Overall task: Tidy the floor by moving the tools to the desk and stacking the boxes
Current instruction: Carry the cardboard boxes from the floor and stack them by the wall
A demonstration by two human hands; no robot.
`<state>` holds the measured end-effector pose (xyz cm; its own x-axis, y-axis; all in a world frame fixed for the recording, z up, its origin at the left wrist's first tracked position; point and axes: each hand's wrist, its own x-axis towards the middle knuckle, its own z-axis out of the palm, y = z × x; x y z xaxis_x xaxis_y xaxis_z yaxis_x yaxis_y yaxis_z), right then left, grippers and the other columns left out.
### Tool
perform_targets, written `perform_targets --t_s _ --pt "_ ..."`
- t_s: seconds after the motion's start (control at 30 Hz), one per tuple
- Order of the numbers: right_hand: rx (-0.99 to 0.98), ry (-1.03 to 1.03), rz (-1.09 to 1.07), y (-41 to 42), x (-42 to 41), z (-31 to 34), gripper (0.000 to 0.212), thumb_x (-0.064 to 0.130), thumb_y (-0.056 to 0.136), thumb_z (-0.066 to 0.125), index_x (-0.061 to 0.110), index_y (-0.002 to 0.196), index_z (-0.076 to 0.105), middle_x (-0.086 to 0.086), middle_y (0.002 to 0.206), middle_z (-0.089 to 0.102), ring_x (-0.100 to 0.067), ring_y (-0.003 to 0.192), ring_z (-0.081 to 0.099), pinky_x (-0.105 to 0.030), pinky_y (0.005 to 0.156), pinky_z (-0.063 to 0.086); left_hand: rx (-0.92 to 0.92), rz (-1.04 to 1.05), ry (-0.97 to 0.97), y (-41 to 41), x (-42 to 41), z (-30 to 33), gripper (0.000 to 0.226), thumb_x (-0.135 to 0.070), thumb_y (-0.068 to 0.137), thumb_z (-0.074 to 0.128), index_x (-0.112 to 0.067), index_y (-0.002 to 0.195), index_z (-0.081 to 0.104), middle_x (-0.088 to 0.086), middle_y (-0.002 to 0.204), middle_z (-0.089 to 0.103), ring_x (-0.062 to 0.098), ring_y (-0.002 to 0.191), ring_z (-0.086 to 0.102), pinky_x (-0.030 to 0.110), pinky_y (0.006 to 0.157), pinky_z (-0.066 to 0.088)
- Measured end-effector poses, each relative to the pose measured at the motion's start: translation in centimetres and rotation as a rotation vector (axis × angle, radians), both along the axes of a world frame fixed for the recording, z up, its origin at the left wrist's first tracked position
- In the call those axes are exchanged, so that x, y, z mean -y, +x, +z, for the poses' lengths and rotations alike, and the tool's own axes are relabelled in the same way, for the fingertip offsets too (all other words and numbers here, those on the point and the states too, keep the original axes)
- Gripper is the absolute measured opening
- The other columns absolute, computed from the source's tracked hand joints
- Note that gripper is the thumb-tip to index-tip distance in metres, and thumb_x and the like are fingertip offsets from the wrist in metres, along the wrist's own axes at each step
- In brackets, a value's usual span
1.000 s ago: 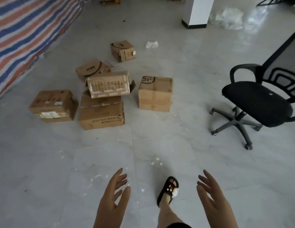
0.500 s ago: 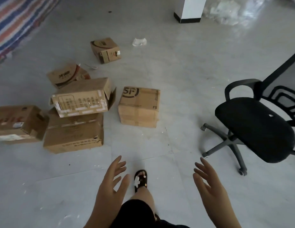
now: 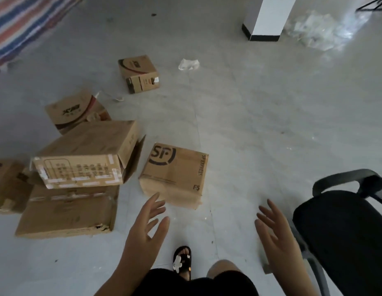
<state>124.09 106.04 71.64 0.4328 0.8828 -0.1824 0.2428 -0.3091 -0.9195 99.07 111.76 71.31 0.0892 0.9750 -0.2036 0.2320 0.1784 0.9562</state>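
Observation:
Several brown cardboard boxes lie on the grey floor. The SF box (image 3: 175, 173) stands alone in front of me. To its left a taped box (image 3: 85, 154) sits tilted on top of a larger flat box (image 3: 66, 212). Further left is another box (image 3: 6, 184), cut by the frame edge. Behind them lie a printed box (image 3: 75, 111) and a small box (image 3: 139, 73). My left hand (image 3: 145, 229) is open, its fingertips near the SF box's front edge. My right hand (image 3: 275, 233) is open too, held off to the box's right. No tools are in view.
A black office chair (image 3: 343, 227) stands close on my right. A white pillar (image 3: 267, 18) and crumpled clear plastic (image 3: 320, 30) are at the back. A white scrap (image 3: 189, 64) lies on the floor. A striped tarp (image 3: 21, 22) covers the far left.
I have stepped closer to the boxes, so the SF box now lies just beyond my fingertips. Both hands stay open and have stretched forward towards it.

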Motion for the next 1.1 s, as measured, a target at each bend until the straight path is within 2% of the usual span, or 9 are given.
perform_targets --t_s 0.2,0.33,0.4,0.5,0.57,0.77,0.93,1.03,1.1 --pt "-0.007 -0.105 0.198 5.2 -13.2 -1.7 0.052 0.032 0.08 0.053 0.037 0.129 0.037 0.003 0.124 0.055 -0.009 0.112 0.055 -0.036 0.098 0.043 -0.013 0.194 -0.112 2.6 -7.4 -2.3 0.042 -0.044 0.085 0.055 -0.047 0.123 0.039 -0.027 0.114 0.059 -0.011 0.109 0.053 0.021 0.092 0.043" --pt "0.054 -0.171 0.391 9.1 -23.3 -3.9 0.051 0.054 0.073 0.057 0.049 0.121 0.04 0.014 0.12 0.056 0.003 0.106 0.057 -0.024 0.095 0.047 -0.051 0.389 -0.192 6.6 -11.8 -5.1 0.045 -0.038 0.08 0.055 -0.046 0.122 0.04 -0.025 0.113 0.06 -0.009 0.109 0.053 0.02 0.09 0.043" --pt "0.079 -0.236 0.521 11.6 -28.8 -5.1 0.049 0.044 0.076 0.057 0.047 0.121 0.04 0.009 0.121 0.057 -0.001 0.108 0.057 -0.028 0.095 0.047 -0.06 0.502 -0.256 9.6 -14.5 -7.1 0.044 -0.036 0.08 0.052 -0.048 0.12 0.039 -0.021 0.117 0.057 -0.007 0.11 0.053 0.024 0.093 0.043" --pt "0.16 -0.331 0.718 14.7 -37.2 -7.1 0.049 0.024 0.086 0.059 0.038 0.128 0.038 0.005 0.123 0.056 -0.012 0.113 0.056 -0.035 0.098 0.045 -0.063 0.659 -0.392 14.3 -19.2 -9.7 0.041 -0.025 0.089 0.054 -0.042 0.124 0.039 -0.01 0.123 0.054 0.008 0.114 0.055 0.035 0.099 0.045" --pt "0.213 -0.376 0.809 16.3 -42.4 -9.4 0.048 0.024 0.088 0.059 0.036 0.13 0.039 0.006 0.124 0.055 -0.011 0.115 0.055 -0.037 0.1 0.045 -0.062 0.731 -0.476 16.9 -22.5 -12.1 0.043 -0.024 0.091 0.054 -0.037 0.129 0.039 -0.008 0.125 0.053 0.013 0.115 0.053 0.038 0.099 0.046" --pt "0.301 -0.487 0.944 16.3 -53.5 -22.1 0.051 0.031 0.092 0.054 0.025 0.14 0.038 0.003 0.133 0.052 -0.015 0.119 0.052 -0.032 0.096 0.043 -0.068 0.885 -0.685 20.7 -29.8 -23.4 0.049 -0.023 0.093 0.054 -0.026 0.139 0.038 -0.002 0.129 0.052 0.01 0.107 0.052 0.026 0.087 0.043" --pt "0.272 -0.624 0.891 15.2 -57.7 -37.4 0.051 0.035 0.094 0.051 0.022 0.141 0.038 -0.002 0.137 0.052 -0.017 0.12 0.052 -0.025 0.087 0.039 0.041 1.156 -0.936 22.4 -31.2 -37.2 0.058 -0.03 0.094 0.051 -0.023 0.146 0.025 0.008 0.145 0.041 0.026 0.126 0.045 0.041 0.103 0.04" --pt "0.247 -0.673 0.866 14.6 -59.4 -45.9 0.056 0.037 0.093 0.053 0.023 0.144 0.033 -0.002 0.143 0.045 -0.016 0.127 0.045 -0.028 0.093 0.037 0.245 1.335 -1.077 23.6 -30.4 -45.1 0.069 -0.04 0.092 0.052 -0.026 0.149 0.015 0.008 0.152 0.028 0.029 0.136 0.034 0.051 0.109 0.033" --pt "0.2 -0.691 0.894 13.8 -59.9 -50.3 0.061 0.041 0.093 0.052 0.026 0.147 0.028 0.0 0.147 0.039 -0.015 0.132 0.04 -0.031 0.101 0.036 0.35 1.34 -1.062 24.3 -29.5 -48.8 0.065 -0.044 0.093 0.05 -0.03 0.147 0.018 0.003 0.151 0.031 0.027 0.137 0.032 0.053 0.109 0.032"
